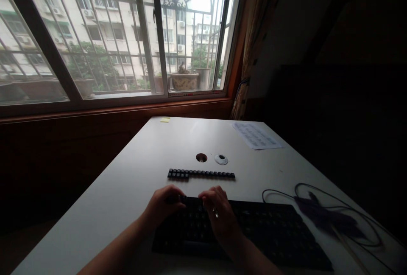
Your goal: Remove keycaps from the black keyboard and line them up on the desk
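Observation:
A black keyboard [263, 224] lies on the white table, close to me. Over its upper left corner, my left hand [165, 205] is closed, with a small dark piece like a keycap [182, 199] at its fingertips. My right hand [219, 213] is pinched above the top rows, a little to the right. A shiny metal bit [215, 212] shows at its fingers; whether it is a ring or part of a tool, I cannot tell. Beyond the keyboard, black keycaps [210, 173] stand in a long row, with a shorter second row at the left.
Behind the keycaps are a round cable hole [201, 157] and its white ring cover [221, 159]. A printed sheet [257, 136] lies far right, a yellow sticky note [165, 119] far left. Right of the keyboard are a black cable [337, 205] and dark purple cloth [330, 220].

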A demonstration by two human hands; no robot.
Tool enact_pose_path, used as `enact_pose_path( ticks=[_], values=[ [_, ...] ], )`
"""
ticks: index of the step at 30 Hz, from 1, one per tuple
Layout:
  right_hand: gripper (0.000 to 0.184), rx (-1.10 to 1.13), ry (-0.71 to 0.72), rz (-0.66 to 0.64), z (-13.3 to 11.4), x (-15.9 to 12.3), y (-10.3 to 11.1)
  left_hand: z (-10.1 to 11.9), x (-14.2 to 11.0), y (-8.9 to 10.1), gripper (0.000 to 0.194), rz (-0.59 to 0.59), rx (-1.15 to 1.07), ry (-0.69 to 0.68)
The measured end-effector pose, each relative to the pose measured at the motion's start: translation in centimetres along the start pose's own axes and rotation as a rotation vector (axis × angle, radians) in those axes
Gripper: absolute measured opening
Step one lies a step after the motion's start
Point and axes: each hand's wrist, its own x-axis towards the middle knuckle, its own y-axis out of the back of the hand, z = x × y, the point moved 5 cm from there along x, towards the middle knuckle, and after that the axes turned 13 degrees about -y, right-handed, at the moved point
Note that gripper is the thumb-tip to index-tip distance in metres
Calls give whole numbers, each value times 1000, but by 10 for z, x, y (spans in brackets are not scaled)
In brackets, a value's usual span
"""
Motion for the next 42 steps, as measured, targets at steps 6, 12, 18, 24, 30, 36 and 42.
enact_pose_path(
  ticks=[6,12,18,24,30,36,42],
  values=[
    [22,-164,112,-59,-9,17,-2,5,1,1,22,-21,-17,-18],
    [20,-52,101,-225,-1,19,-14,7,2,1,24,-27,-30,-32],
    [19,-39,65,-225,5,16,-17,3,0,-3,23,-62,-36,-42],
    [17,-64,65,-257,4,13,-21,1,-2,-6,23,-88,1,-81],
    [14,-131,-10,-223,11,40,-6,5,4,1,25,-63,26,-103],
    [16,-364,-196,-239,40,71,-12,1,9,17,15,-124,140,-136],
    [18,-475,-277,-271,56,68,-29,-8,9,18,13,-202,185,-137]
  ],
)
